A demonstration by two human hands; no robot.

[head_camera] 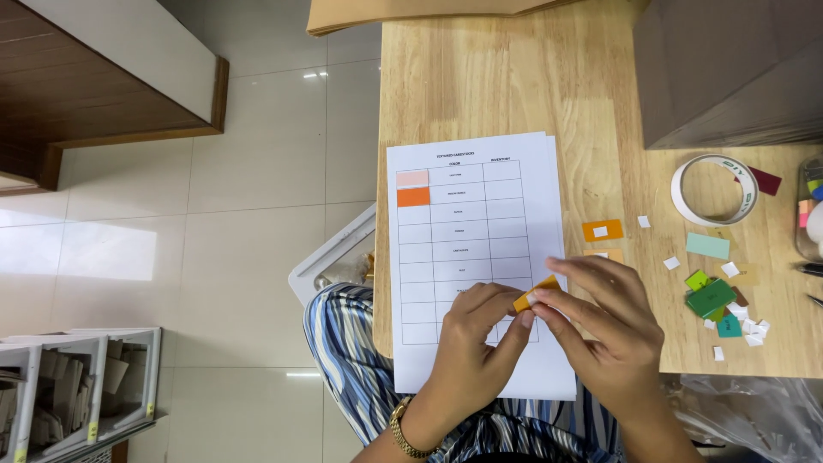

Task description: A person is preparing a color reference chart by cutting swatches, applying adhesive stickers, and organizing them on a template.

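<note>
Yellow-orange card (533, 294): 1, pinched by left hand (474, 343), right hand (604, 321).

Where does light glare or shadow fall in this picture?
Head view: bright glare patches lie on the glossy floor tiles; a soft shadow falls on the wooden table by the cardboard box; the hands and yellow card look sharp.

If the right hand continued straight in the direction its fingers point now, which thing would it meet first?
The right hand points left, toward the left hand. It already touches the small yellow-orange card held between both hands, so that comes first, then probably the left hand's fingertips.
</note>
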